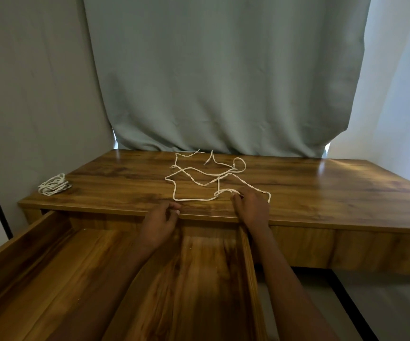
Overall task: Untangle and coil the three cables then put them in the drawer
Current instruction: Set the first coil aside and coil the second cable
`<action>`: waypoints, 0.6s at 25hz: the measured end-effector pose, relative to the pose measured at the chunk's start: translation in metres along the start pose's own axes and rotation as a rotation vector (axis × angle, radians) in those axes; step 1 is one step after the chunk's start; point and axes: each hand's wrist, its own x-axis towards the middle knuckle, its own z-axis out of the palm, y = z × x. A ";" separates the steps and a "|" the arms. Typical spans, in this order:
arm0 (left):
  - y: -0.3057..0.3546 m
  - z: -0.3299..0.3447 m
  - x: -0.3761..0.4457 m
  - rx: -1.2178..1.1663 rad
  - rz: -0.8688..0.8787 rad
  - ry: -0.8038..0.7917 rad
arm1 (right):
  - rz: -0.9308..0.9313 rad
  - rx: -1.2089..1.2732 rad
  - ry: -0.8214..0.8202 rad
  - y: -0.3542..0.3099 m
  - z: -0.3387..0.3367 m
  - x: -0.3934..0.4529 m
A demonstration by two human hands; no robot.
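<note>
1. Two white cables, by my reading, lie crossed in a loose tangle (pixel 199 178) on the desk top (pixel 322 190), spreading away from my right hand (pixel 252 207) toward the curtain (pixel 223 82). A third, the coiled cable (pixel 54 185), sits well off to the far side of my left hand (pixel 160 221).
2. My right hand rests on the desk with fingers curled at the nearest loop of the tangle. I judge it is pinching the strand, though the fingertips are too small for me to be sure.
3. My left hand hovers at the desk edge, fingers loosely curled and holding nothing.
4. Risk: if I pull the near loop toward me without finding a free end, the crossings beyond my right hand could cinch into a knot.
5. Risk: the strand trailing to the outer side of my right hand may drag the connector ends across the wood and snag them in another loop.
6. Risk: the open drawer (pixel 39 267) lies directly beneath my forearms, so slack pulled over the edge could drop in uncoiled.
7. Risk: a wide sweep of my left hand could scatter the finished coil.
</note>
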 end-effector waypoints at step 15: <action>-0.025 0.008 0.022 0.505 -0.057 -0.241 | -0.086 0.649 -0.403 -0.085 0.021 0.043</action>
